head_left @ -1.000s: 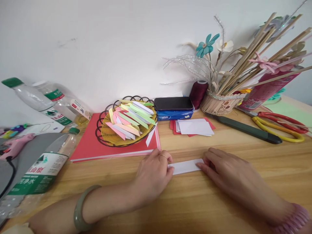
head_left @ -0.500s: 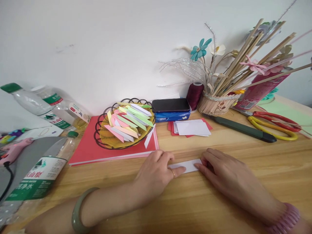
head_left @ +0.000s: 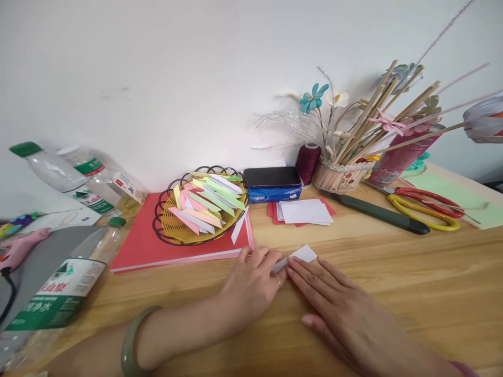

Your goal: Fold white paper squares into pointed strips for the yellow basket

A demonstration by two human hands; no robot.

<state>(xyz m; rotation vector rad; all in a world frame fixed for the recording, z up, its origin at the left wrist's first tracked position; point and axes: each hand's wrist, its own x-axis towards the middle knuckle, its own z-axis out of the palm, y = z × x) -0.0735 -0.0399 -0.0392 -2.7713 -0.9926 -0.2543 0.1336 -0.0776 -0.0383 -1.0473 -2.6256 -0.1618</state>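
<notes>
A narrow white folded paper strip (head_left: 305,254) lies slantwise on the wooden table between my hands. My left hand (head_left: 253,277) has its fingers curled around the strip's left end, gripping it against the tabletop. Flat across the strip's lower edge rests my right hand (head_left: 334,298), its fingers stretched out and the thumb apart. Part of the strip is hidden under the fingers. Behind it sits a small stack of white paper pieces (head_left: 307,211) on top of red ones (head_left: 274,212).
A yellow basket (head_left: 167,225) of folded paper strips stands on red paper sheets (head_left: 135,238). A phone (head_left: 271,176) rests on a blue packet (head_left: 275,194). To the right are a dark green cutter (head_left: 383,213) and scissors (head_left: 428,207). Plastic bottles (head_left: 58,293) and a pink glue gun (head_left: 23,248) lie left.
My right hand has gone from pinching the strip's right end to lying flat on it with fingers extended. The strip now tilts up to the right. The camera view has shifted slightly.
</notes>
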